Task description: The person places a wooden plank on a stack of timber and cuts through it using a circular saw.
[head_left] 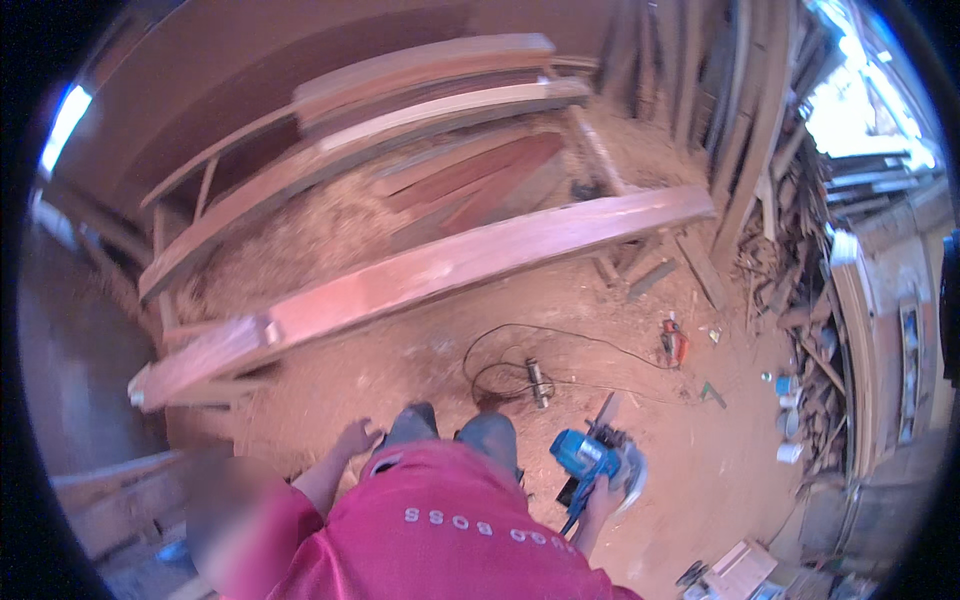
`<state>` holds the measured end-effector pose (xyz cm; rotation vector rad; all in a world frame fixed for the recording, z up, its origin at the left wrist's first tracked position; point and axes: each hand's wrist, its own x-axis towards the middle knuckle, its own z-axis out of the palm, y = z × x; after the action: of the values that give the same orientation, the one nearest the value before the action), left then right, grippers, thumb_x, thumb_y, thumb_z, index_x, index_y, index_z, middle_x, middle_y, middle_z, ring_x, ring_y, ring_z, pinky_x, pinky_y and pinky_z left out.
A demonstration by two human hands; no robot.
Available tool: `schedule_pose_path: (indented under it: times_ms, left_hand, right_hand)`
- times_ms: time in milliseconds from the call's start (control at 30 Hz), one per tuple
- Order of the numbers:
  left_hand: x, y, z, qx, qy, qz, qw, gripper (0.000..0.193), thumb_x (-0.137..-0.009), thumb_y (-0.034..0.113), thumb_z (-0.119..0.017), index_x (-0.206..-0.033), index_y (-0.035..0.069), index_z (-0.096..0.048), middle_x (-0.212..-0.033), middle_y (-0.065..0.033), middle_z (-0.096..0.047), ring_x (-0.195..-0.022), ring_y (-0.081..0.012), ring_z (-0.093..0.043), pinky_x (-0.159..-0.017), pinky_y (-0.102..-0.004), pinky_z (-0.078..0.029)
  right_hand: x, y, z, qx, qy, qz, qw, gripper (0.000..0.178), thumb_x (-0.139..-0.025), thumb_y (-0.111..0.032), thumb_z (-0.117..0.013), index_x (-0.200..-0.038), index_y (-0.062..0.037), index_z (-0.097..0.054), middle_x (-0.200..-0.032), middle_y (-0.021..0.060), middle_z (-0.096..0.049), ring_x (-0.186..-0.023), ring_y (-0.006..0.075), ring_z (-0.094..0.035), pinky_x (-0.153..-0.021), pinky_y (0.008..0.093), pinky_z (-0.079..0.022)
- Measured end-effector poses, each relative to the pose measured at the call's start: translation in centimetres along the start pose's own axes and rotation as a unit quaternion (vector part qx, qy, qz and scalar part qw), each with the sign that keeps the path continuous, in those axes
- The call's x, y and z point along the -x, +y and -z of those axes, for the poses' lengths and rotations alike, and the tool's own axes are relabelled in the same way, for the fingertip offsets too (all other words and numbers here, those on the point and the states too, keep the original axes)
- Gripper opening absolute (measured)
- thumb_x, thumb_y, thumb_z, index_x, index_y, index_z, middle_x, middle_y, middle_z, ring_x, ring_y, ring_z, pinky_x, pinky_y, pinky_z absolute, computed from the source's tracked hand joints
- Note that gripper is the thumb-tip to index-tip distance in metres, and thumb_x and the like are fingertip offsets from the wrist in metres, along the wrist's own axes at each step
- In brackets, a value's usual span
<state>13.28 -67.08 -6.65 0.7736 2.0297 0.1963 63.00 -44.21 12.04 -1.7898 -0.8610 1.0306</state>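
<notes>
My right hand [603,497] is closed round the handle of a blue circular saw [583,455], which I hold at my right side above the floor. The saw's round guard and flat base face away to the right. My left hand [358,438] hangs beside my left leg with its fingers apart, holding nothing. Ahead of me a long, thick wooden beam [430,270] lies slantwise across supports. Neither hand touches it.
Beyond the beam are a second timber [350,140] and reddish boards [490,185] over sawdust. On the floor lie a looped black cord [470,350], a grey cylindrical tool [538,383], an orange power tool [673,343] and a green square [712,393]. Wood scraps [785,250] pile up at right.
</notes>
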Motion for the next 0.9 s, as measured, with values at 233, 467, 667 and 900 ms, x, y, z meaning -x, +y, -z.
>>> schedule_pose_path:
  times_ms: [233,467,667,900]
  left_hand:
    - [11.8,-15.7,5.8,0.281,0.340,0.106,0.891,0.076,-0.096,0.039,-0.065,-0.152,-0.003,-0.037,-0.134,-0.0284,-0.061,-0.119,-0.0423,-0.063,-0.100,-0.0474,-0.050]
    - [17.1,-5.3,6.2,0.352,0.500,0.057,0.790,0.056,-0.096,0.037,-0.067,-0.136,0.000,-0.057,-0.127,-0.0257,-0.064,-0.119,-0.0403,-0.062,-0.103,-0.0459,-0.048]
    - [21.7,4.4,12.2,0.267,0.557,-0.009,0.786,0.067,-0.090,0.040,-0.072,-0.142,0.003,-0.052,-0.138,-0.0238,-0.057,-0.132,-0.0409,-0.051,-0.112,-0.0482,-0.039]
    - [19.1,9.2,20.5,0.183,0.572,0.060,0.797,0.100,-0.072,0.055,-0.082,-0.149,0.004,-0.043,-0.143,-0.0226,-0.050,-0.136,-0.0411,-0.045,-0.112,-0.0519,-0.037]
  right_hand:
    - [8.1,-10.2,-8.9,0.149,-0.218,0.145,0.953,0.025,-0.082,-0.005,-0.061,-0.106,0.0028,-0.062,-0.074,0.0032,-0.060,-0.056,0.0102,-0.053,-0.049,0.0278,-0.043]
    - [15.6,-19.5,-24.2,0.182,-0.525,0.269,0.787,0.029,-0.082,-0.008,-0.069,-0.109,0.0027,-0.066,-0.076,0.0044,-0.065,-0.065,0.0141,-0.059,-0.062,0.0299,-0.049]
    - [23.4,-22.9,-39.0,0.265,-0.689,0.355,0.574,0.037,-0.079,-0.011,-0.073,-0.112,0.0053,-0.069,-0.095,0.0112,-0.072,-0.087,0.0205,-0.066,-0.084,0.0354,-0.052]
    - [30.3,-19.0,-52.9,0.240,-0.808,0.406,0.352,0.043,-0.076,-0.021,-0.075,-0.112,0.0035,-0.071,-0.100,0.0217,-0.074,-0.092,0.0300,-0.071,-0.088,0.0398,-0.053]
